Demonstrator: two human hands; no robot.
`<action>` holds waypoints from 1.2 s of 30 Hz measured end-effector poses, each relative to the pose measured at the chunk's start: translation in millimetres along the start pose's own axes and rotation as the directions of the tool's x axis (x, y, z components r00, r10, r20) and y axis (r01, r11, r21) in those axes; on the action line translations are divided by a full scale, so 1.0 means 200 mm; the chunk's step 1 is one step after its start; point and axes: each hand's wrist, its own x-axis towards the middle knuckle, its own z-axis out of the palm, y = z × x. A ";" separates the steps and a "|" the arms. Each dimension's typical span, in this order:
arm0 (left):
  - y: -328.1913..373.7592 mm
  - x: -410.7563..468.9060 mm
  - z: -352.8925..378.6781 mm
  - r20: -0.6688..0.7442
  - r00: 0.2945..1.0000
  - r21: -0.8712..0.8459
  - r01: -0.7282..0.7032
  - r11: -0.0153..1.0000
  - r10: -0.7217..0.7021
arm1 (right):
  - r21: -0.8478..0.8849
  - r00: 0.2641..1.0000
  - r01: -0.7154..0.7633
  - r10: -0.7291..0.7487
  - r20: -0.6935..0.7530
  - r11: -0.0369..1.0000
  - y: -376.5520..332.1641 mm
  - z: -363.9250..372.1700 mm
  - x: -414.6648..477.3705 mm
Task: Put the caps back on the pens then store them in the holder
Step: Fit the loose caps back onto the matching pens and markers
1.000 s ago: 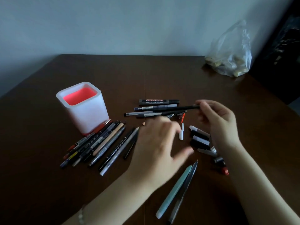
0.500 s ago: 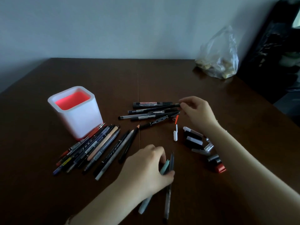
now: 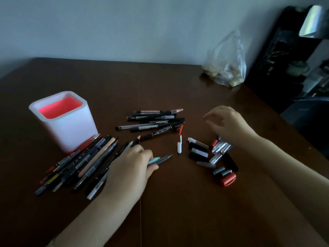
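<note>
Gripping pens [image 3: 160, 159], left hand [image 3: 130, 168]; right [image 3: 229, 123] loose.

Dark table [image 3: 178, 207], pens [image 3: 85, 163], caps [image 3: 199, 154] (loose), holder [image 3: 71, 129]

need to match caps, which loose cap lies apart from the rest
The small white cap with a clip, alone left of the clustered black, silver and red caps.

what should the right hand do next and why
Probably lower the right hand onto the pile of loose caps and pick one: it hovers empty right by them, while the left hand grips the teal pen and a grey pen.
</note>
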 end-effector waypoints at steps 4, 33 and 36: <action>-0.04 0.02 0.04 -0.078 0.997 0.033 -0.001 0.999 0.003 | 0.013 0.994 -0.087 0.086 0.075 0.996 0.07 -0.13 -0.17; 0.02 0.00 0.02 -0.161 0.987 -0.501 -0.072 0.863 -0.011 | 0.558 0.986 -0.142 0.170 0.001 0.818 -0.14 -0.10 -0.22; 0.02 0.00 0.03 -0.171 0.985 -0.562 -0.097 0.822 -0.001 | 0.846 0.957 -0.257 0.245 0.155 0.467 -0.20 -0.01 -0.21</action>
